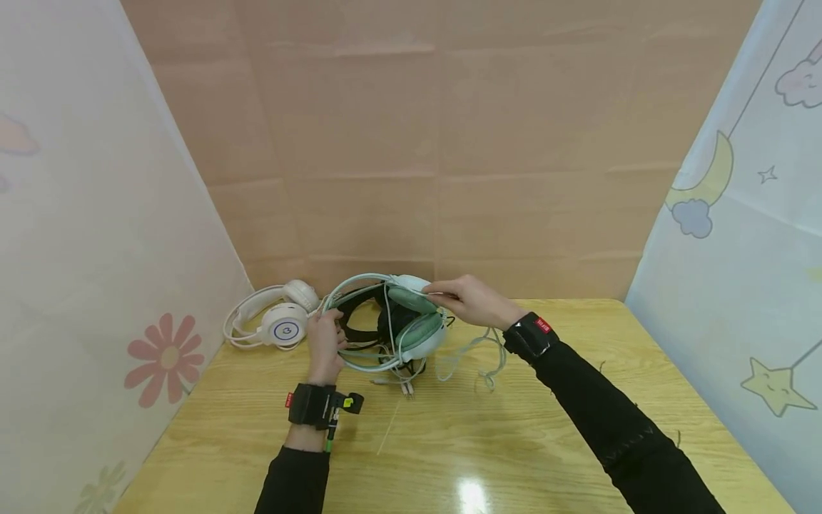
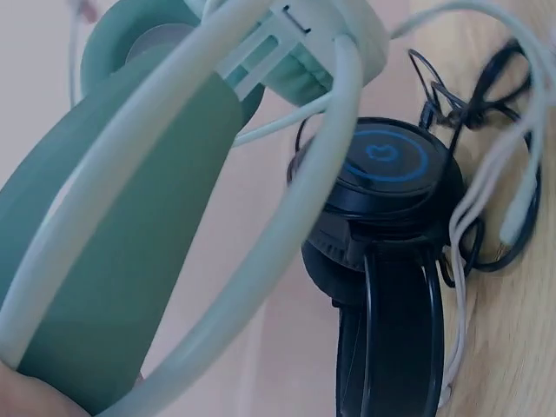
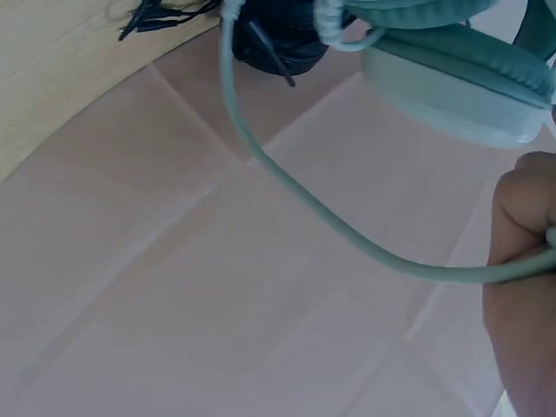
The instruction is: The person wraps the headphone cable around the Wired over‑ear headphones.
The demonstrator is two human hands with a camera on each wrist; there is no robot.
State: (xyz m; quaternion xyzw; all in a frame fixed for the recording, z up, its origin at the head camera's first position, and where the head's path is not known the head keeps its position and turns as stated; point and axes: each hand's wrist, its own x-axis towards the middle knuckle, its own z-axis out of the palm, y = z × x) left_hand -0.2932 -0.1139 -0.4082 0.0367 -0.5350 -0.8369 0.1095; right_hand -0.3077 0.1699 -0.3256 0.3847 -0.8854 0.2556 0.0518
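Observation:
My left hand [image 1: 325, 350] grips the headband of light-green headphones [image 1: 421, 334], which are held over a pair of black headphones [image 1: 362, 336]. In the left wrist view the wide green headband [image 2: 139, 208] runs between two pale hoops. My right hand [image 1: 474, 301], beside the upper ear cup, pinches a thin green cable [image 3: 347, 228] that loops across the right wrist view. In the left wrist view the black headphones [image 2: 391, 174] show a blue ring on the ear cup. Part of them is hidden in the head view behind the green pair.
White headphones [image 1: 282, 325] lie at the table's back left, left of my left hand. Pale green cable [image 1: 491, 357] curls on the wooden table [image 1: 546, 428] below my right hand. White plugs [image 1: 407, 388] lie in front of the black headphones. A brown backdrop [image 1: 437, 157] stands behind.

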